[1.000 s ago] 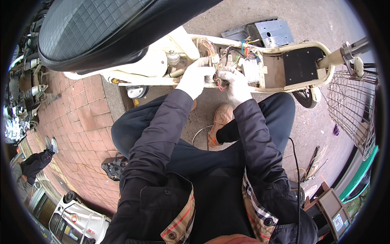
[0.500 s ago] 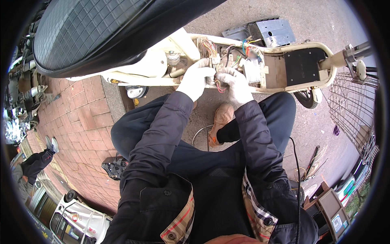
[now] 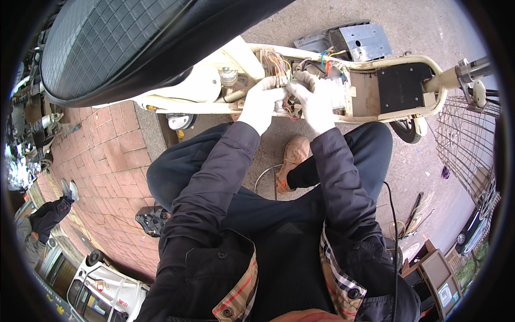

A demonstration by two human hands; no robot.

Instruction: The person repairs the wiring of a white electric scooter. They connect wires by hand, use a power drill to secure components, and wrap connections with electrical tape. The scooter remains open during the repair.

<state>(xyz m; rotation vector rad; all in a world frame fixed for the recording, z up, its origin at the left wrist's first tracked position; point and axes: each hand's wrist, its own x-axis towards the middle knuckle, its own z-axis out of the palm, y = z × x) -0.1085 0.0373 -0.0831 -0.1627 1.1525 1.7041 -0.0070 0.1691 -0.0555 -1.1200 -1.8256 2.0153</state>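
A cream scooter frame (image 3: pixel 365 119) lies across the upper middle, its centre bay open, with bundles of coloured wires (image 3: pixel 276 59) and a pale boxy part (image 3: pixel 335 94) inside. A black quilted seat (image 3: pixel 134 48) fills the upper left. My left hand (image 3: pixel 259 104) wears a white glove, fingers curled around wiring and small connectors at the bay's near side. My right hand (image 3: pixel 311 107), also gloved, is beside it with bent fingers closed on the same bundle; the exact piece between the fingertips is partly hidden. Pink wires dangle below the fingers.
A grey metal cover (image 3: pixel 359 43) lies beyond the frame, a wire basket (image 3: pixel 456 145) at right. My knees are below the bay, near a black bag (image 3: pixel 150 217). Another person's legs (image 3: pixel 51 209) show at far left, near a small white vehicle (image 3: pixel 102 287). Loose cables (image 3: pixel 413 214) lie right.
My right hand has shifted upward into the wires, its fingers now higher and more bent. My left hand stays nearly in place. Vehicles at the far right edge have changed position.
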